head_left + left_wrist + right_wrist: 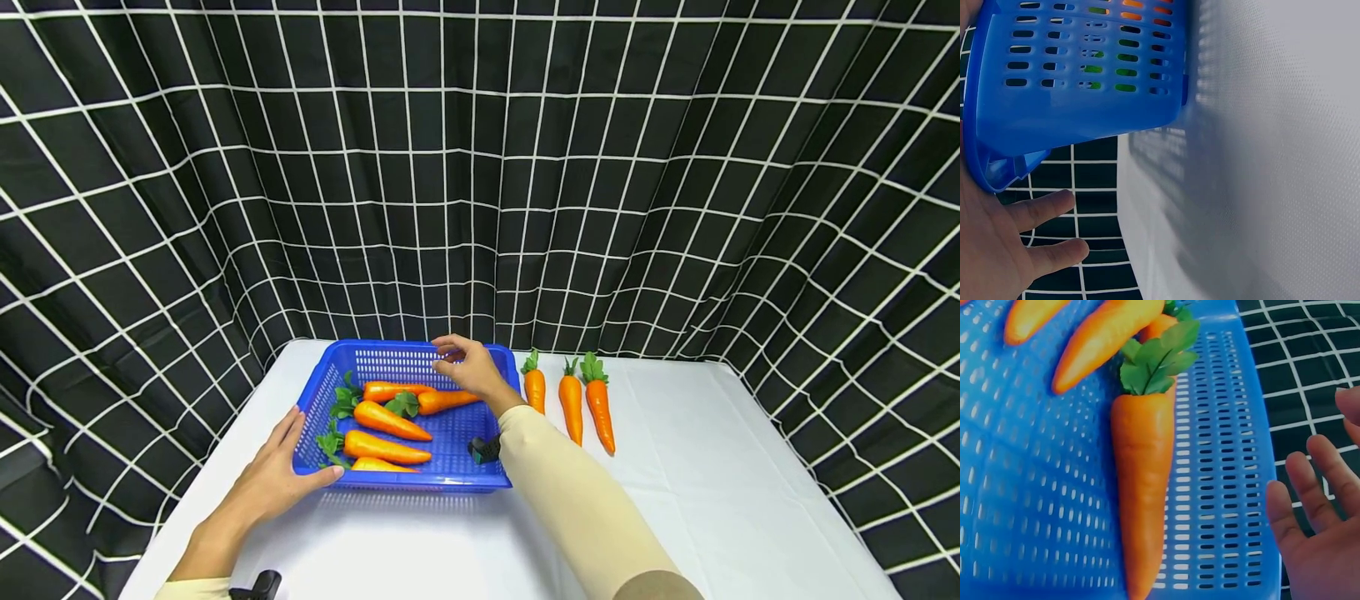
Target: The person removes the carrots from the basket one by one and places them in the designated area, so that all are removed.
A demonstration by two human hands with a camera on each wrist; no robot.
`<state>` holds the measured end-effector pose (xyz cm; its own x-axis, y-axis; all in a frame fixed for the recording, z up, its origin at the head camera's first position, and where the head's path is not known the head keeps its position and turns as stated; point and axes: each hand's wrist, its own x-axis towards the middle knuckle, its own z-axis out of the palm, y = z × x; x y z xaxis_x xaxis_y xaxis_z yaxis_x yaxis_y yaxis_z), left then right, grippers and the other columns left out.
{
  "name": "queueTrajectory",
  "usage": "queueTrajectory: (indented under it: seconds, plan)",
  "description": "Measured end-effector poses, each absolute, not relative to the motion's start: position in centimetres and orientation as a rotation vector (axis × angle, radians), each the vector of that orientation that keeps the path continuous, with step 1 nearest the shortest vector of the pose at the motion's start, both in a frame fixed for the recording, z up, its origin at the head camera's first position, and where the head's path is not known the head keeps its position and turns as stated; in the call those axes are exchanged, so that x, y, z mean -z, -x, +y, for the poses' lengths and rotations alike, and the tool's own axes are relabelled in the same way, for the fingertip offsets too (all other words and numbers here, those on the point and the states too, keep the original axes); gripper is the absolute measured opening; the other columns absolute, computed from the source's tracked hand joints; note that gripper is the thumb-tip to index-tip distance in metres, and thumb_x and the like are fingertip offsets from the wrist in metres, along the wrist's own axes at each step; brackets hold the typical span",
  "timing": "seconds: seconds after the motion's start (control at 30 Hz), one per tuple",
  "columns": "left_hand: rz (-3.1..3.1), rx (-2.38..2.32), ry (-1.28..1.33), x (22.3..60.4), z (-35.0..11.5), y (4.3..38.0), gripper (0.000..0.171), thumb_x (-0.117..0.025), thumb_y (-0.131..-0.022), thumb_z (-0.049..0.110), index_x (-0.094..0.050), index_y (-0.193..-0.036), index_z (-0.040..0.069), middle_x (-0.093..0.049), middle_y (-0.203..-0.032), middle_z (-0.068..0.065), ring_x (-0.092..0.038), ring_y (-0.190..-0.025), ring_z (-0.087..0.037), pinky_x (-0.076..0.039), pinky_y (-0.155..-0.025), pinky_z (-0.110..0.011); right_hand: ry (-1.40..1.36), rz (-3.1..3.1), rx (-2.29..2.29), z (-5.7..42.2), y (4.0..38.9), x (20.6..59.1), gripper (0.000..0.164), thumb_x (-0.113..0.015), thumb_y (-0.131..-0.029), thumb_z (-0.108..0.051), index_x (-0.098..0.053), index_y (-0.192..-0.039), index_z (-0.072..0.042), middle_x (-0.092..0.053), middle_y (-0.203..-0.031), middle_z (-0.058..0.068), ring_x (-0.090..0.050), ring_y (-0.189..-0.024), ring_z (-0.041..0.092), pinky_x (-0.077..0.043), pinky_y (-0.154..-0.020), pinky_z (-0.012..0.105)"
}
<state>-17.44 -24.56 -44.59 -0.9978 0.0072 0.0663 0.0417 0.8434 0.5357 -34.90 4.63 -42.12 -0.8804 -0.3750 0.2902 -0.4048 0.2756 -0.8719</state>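
A blue plastic basket [420, 480] with slotted walls stands on the white table, holding several orange carrots with green leaves. At its front left corner rests my left hand [281, 471], thumb on the front rim and fingers along the left side. Two of its fingers [1044, 209] show straight and spread in the left wrist view. My right hand [471, 367] hovers over the basket's back right part, fingers loosely bent and holding nothing. Beneath that wrist lies one carrot [447, 402]; in the right wrist view this carrot [1141, 481] lies along the slotted wall.
Three more carrots lie on the table right of the basket: a left one [535, 390] partly hidden by my right sleeve, a middle one [571, 407] and a right one [600, 414]. A black curtain [465, 208] with white grid lines surrounds the table.
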Motion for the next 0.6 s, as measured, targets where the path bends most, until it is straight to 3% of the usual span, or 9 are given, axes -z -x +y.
queueTrajectory:
  seconds: [0.27,0.6]
  plan:
    - [-2.959,0.859,0.039,44.7,-24.6,17.5,0.113,-0.069,-0.078,0.062,-0.014,-0.152,-0.004,-0.007,-0.157,-0.022,-0.017,-0.135,-0.054,-0.020,-0.101,-0.070,-0.773,-2.680,-1.524,4.5,35.4,43.1,0.034,-0.071,-0.086,-0.009,-0.067,-0.120,-0.006,-0.065,-0.113,0.015,-0.063,-0.096,0.027,-0.053,-0.078,0.033]
    - [-2.933,0.852,0.057,45.0,-24.8,17.5,0.113,-0.070,-0.077,0.061,-0.016,-0.151,-0.006,-0.009,-0.157,-0.021,-0.019,-0.135,-0.053,-0.021,-0.100,-0.070,-0.901,-2.780,-1.350,4.2,35.8,43.6,0.034,-0.073,-0.082,-0.003,-0.069,-0.116,-0.004,-0.067,-0.110,0.014,-0.063,-0.098,0.028,-0.049,-0.087,0.034]
